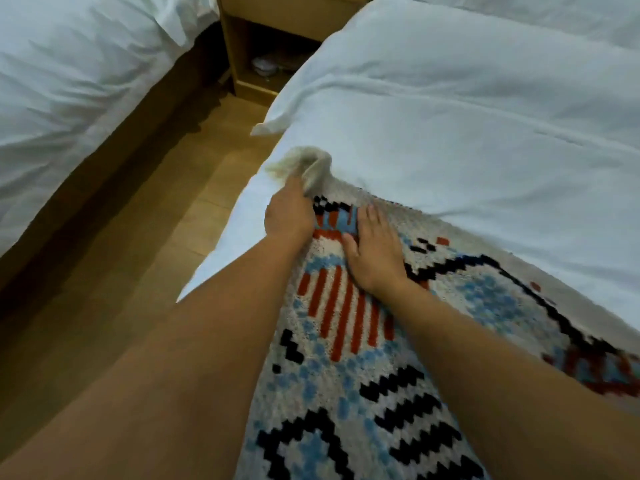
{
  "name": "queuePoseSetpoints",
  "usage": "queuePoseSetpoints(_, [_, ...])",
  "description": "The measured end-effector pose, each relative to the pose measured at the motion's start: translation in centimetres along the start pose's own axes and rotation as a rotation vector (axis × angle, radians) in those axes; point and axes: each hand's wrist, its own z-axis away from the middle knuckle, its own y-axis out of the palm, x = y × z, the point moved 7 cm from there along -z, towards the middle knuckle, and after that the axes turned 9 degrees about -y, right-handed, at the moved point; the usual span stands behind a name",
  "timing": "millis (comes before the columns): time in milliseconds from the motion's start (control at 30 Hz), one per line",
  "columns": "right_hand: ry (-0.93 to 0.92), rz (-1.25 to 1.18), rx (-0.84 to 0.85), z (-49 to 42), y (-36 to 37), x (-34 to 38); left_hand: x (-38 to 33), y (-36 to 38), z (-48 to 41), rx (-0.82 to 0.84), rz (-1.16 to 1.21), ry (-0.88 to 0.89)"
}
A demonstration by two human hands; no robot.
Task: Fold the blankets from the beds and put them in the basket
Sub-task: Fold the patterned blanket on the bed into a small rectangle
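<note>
A patterned blanket (349, 368), cream with blue patches, red stripes and black zigzags, lies spread along the near left side of the right bed (467, 116). My left hand (289, 213) grips the blanket's far corner, which is bunched and lifted a little off the white duvet. My right hand (375, 252) lies flat on the blanket just right of the left hand, fingers together and pointing away from me. No basket is in view.
A second bed (69, 81) with white bedding stands at the left. A strip of wooden floor (145, 258) runs between the beds. A wooden nightstand (273, 39) with an open lower shelf stands at the far end of that strip.
</note>
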Motion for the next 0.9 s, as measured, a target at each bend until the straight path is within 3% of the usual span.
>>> queuePoseSetpoints(133, [-0.040,0.202,-0.191,-2.3,3.5,-1.9,2.2,4.5,-3.5,-0.138,-0.035,-0.041])
queuePoseSetpoints(267, [-0.069,0.234,-0.210,-3.4,3.6,-1.6,2.5,4.8,-4.4,-0.221,-0.031,-0.032])
queuePoseSetpoints(600, [-0.058,0.234,-0.032,0.8,2.8,-0.3,4.7,1.2,2.8,0.035,0.226,-0.074])
queuePoseSetpoints(900, [-0.085,0.115,0.153,17.3,5.6,6.2,17.1,-5.5,20.6,0.167,0.152,-0.349])
